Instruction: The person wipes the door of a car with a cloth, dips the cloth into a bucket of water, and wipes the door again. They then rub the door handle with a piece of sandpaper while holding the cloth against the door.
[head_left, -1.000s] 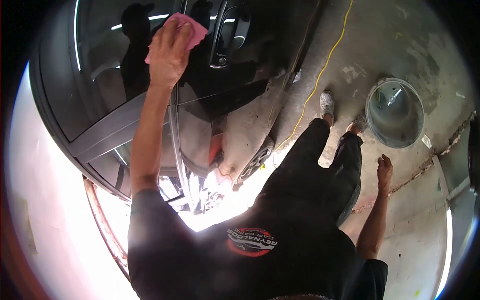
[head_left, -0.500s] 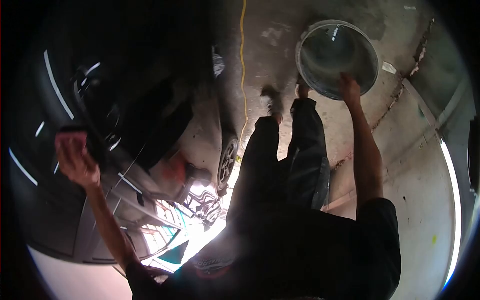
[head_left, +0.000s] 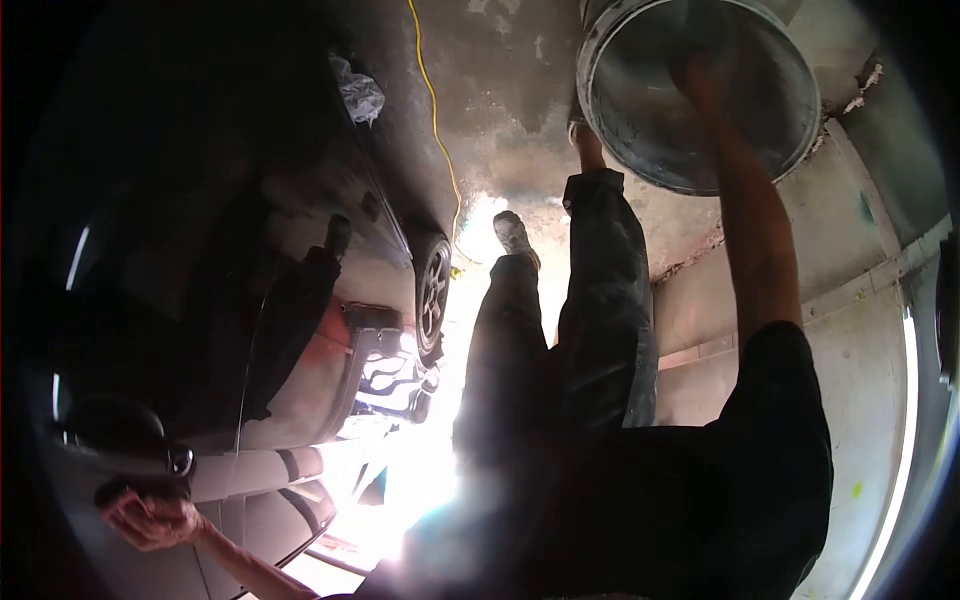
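Observation:
My left hand [head_left: 155, 520] is at the far left beside the glossy dark car [head_left: 200, 370], its fingers curled round a pinkish pad [head_left: 128, 503]. A dark, rounded part of the car lies just above that hand. At the upper right is a large round bucket [head_left: 640, 170], seen from above, with a pale rim. My right arm crosses its near rim, and my right hand [head_left: 692, 78] is over or inside the bucket. The fingers of this hand are dim and blurred, so their grip cannot be made out.
A yellow cord [head_left: 436, 115] runs along the floor between the car and my legs. Crumpled clear plastic [head_left: 358, 92] lies near the top. A car wheel [head_left: 432, 293] stands left of my legs. A pale wall [head_left: 840, 340] rises on the right. Bright light glares near the lower middle.
My left hand has moved down in view along the car with the pad. My right hand has shifted up, farther over the bucket, which looks larger and higher. My feet have changed position.

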